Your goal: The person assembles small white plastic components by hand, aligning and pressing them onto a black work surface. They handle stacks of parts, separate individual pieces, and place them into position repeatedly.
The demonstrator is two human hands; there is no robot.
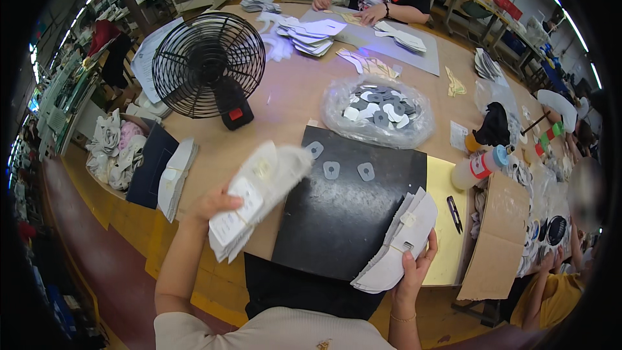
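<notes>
My left hand (214,205) grips a thick stack of white shoe-shaped fabric pieces (259,194), bound with an elastic band and tilted up over the table's near left edge. My right hand (414,266) holds a second stack of white fabric pieces (402,240) at the lower right corner of a black mat (343,214). Three small grey cut-outs (332,169) lie in a row on the mat's far edge, between the two stacks.
A black desk fan (208,65) stands at the back left. A clear bag of grey and white cut-outs (379,113) lies behind the mat. Small scissors (454,213) rest on a yellow sheet (444,220), beside a squeeze bottle (479,167) and cardboard box (502,233). People work across and at right.
</notes>
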